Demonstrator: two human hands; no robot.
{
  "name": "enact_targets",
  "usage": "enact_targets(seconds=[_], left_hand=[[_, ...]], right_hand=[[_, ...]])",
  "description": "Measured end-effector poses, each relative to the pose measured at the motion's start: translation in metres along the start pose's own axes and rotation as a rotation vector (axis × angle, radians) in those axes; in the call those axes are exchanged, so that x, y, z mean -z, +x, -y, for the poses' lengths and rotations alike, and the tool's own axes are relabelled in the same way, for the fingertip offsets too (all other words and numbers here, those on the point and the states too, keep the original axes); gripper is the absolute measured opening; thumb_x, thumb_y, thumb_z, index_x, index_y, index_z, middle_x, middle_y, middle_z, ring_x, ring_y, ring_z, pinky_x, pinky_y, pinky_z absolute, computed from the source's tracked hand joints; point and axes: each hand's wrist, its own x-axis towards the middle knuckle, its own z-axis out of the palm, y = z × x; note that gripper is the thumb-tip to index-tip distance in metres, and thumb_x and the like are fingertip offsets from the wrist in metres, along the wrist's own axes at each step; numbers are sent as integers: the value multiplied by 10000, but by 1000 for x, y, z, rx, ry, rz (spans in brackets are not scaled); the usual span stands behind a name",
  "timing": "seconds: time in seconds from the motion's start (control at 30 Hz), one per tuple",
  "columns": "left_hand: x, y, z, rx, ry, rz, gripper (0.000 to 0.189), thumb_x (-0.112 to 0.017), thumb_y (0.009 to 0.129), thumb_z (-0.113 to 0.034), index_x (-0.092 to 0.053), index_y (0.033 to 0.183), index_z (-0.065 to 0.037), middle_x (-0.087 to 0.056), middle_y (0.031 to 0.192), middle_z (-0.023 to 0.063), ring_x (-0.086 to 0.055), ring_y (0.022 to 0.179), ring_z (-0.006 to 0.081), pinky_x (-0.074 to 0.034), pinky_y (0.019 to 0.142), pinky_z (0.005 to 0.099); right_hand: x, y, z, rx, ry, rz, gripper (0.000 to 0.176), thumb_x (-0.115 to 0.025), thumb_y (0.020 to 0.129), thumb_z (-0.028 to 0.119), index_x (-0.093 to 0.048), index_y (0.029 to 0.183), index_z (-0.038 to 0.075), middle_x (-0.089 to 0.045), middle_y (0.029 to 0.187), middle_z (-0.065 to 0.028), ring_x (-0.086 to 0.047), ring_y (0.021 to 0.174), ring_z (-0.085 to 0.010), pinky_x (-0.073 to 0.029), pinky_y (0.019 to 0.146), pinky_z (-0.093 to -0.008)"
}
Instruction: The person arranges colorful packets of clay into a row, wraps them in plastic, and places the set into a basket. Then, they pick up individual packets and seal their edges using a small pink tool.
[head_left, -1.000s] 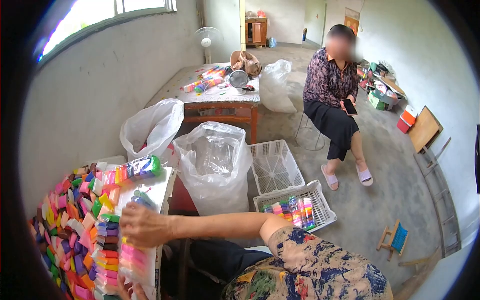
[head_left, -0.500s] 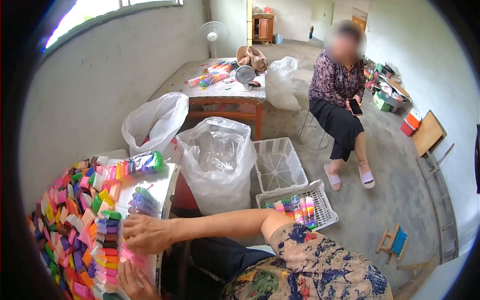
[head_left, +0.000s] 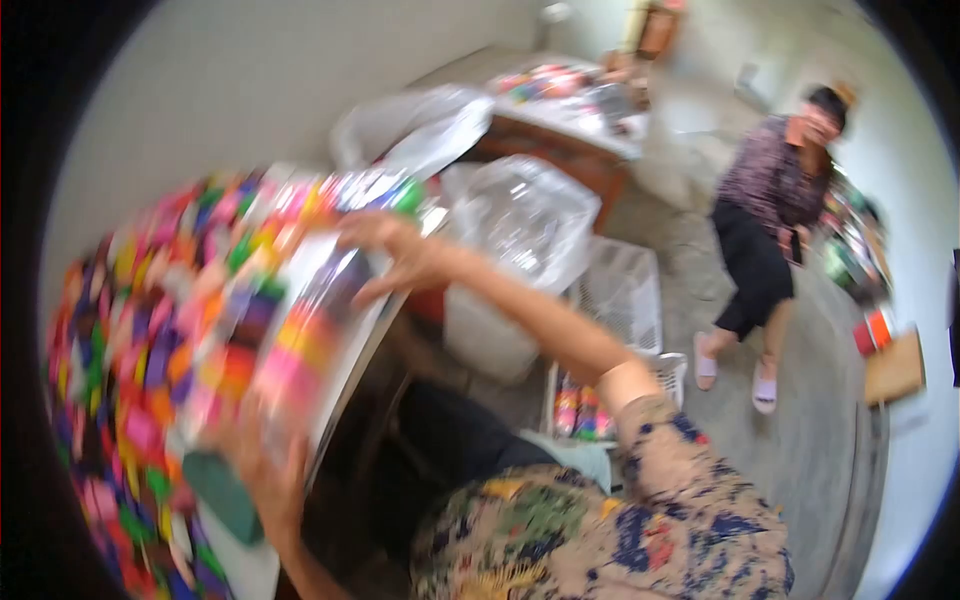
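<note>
A long clear bag of coloured packets point(head_left: 305, 340) lies along the white board point(head_left: 345, 350), smeared by motion. My right hand point(head_left: 405, 250) curves around its far end, thumb on one side and fingers on the other. At the near end, my left hand point(head_left: 265, 465) has its fingers against the plastic; their exact grip is blurred. Beside this bag, on its left, is a second row of stacked coloured packets point(head_left: 235, 350). Another filled bag with a green end point(head_left: 405, 195) lies beyond my right hand.
A large heap of small colourful packets point(head_left: 130, 390) covers the left side. A dark green piece point(head_left: 222, 495) lies near my left wrist. Clear plastic sacks point(head_left: 525, 215) and white crates point(head_left: 620, 290) stand beyond the board. A seated person point(head_left: 765, 210) is at the right.
My view has turned, shifting the room. My right hand has moved from the bag's middle to its far end and spread its fingers. The seated person has raised a hand toward the head.
</note>
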Motion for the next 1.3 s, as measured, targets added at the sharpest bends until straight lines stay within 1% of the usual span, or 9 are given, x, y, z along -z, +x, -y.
enact_targets(seconds=[0.17,0.33,0.43,0.57,0.73,0.83,0.97,1.17,1.3], left_hand=[[3,6,11,156,-332,84,549,-695,862,-173,-565,1371,-15,-564,1390,183,-504,1317,312,-360,1122,399],[22,14,8,514,-843,22,457,-683,932,-247,-622,1293,26,-623,1302,172,-576,1218,223,-424,1042,338],[16,15,9,648,-665,-2,527,-669,949,-267,-555,1361,42,-593,1330,194,-549,1244,213,-419,1040,329],[3,10,14,524,-860,-315,621,-636,969,-253,-412,1467,43,-505,1426,231,-496,1316,252,-383,1083,348],[-19,-9,11,464,-889,-383,571,-545,998,-114,-347,1514,31,-442,1483,164,-434,1342,204,-349,1105,325],[-34,-9,11,480,-773,-419,561,-551,988,-109,-360,1493,43,-490,1445,260,-519,1295,301,-387,1082,378],[-8,2,-10,737,-559,-125,513,-575,964,-67,-416,1439,47,-644,1211,239,-627,1135,287,-456,982,356],[-36,-7,15,498,-734,-461,433,-618,949,-86,-508,1355,17,-702,1044,187,-671,937,274,-499,855,353],[-6,0,-3,717,-537,-56,531,-663,916,-56,-469,1405,18,-678,1144,180,-640,1036,221,-481,936,346]], right_hand=[[-2,8,-9,-326,196,149,701,-849,731,374,-602,1320,81,-611,1326,-114,-557,1242,-276,-420,1084,-416],[19,38,17,-447,129,241,742,-739,807,540,-572,1373,90,-601,1355,-141,-546,1267,-301,-407,1094,-422],[7,40,9,-525,77,291,822,-679,807,645,-563,1384,71,-601,1342,-193,-574,1227,-330,-432,1056,-415],[2,40,4,-579,23,247,863,-633,820,688,-556,1389,44,-601,1330,-225,-593,1192,-333,-445,1031,-421],[7,21,5,-452,67,153,901,-676,836,607,-409,1498,57,-660,1189,-213,-637,1112,-315,-487,964,-425],[-6,5,4,-464,423,76,915,-799,800,439,-380,1514,52,-646,1174,-226,-619,1094,-302,-488,947,-414],[-28,1,9,-406,208,-15,934,-849,751,262,-366,1500,-15,-653,1167,-166,-609,1040,-189,-502,893,-327],[-24,-1,5,-551,394,-19,894,-822,751,117,-364,1512,13,-677,1171,-132,-632,1009,-163,-501,916,-305],[-25,-3,8,-478,348,-52,939,-836,723,173,-356,1508,-9,-701,1137,-157,-644,995,-189,-499,918,-315]])
